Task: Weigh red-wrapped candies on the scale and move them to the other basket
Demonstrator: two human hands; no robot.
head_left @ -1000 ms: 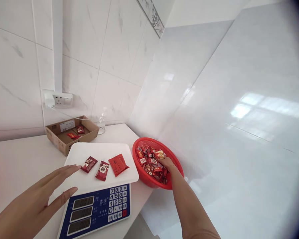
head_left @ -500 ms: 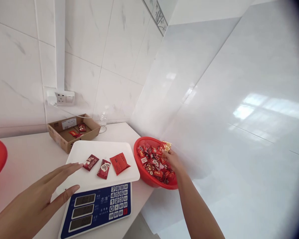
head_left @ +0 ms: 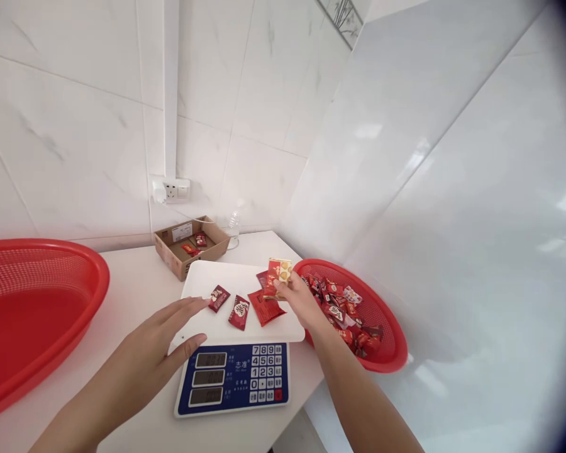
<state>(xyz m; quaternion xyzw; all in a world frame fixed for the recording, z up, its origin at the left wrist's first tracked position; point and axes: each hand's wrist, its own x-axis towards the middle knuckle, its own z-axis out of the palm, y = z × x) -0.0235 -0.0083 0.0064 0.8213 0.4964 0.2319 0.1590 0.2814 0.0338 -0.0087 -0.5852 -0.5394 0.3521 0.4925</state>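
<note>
My left hand (head_left: 163,343) is open, fingers stretched over the left side of the scale's white pan (head_left: 198,277). Its fingertips reach the edge of a small dark red packet (head_left: 218,298); I cannot tell if they touch it. Beside that lie a second dark red packet (head_left: 238,313) and a larger bright red packet (head_left: 266,309). Over the pan's right side, my right hand (head_left: 302,302) pinches a red-and-yellow packet (head_left: 278,277). Another dark red packet (head_left: 262,279) shows partly behind it; whether it is held or lying is unclear. The blue scale panel (head_left: 238,374) faces me.
A red basket (head_left: 396,340) full of small packets stands right of the scale, at the table edge by the wall. At left is a large red basket (head_left: 94,277). Behind the scale are a cardboard box (head_left: 170,258) with a few packets and a clear plastic bottle (head_left: 234,223).
My right hand has moved left from the red basket to above the pan with the red-and-yellow packet. The view has turned left, bringing more of the left basket into sight.
</note>
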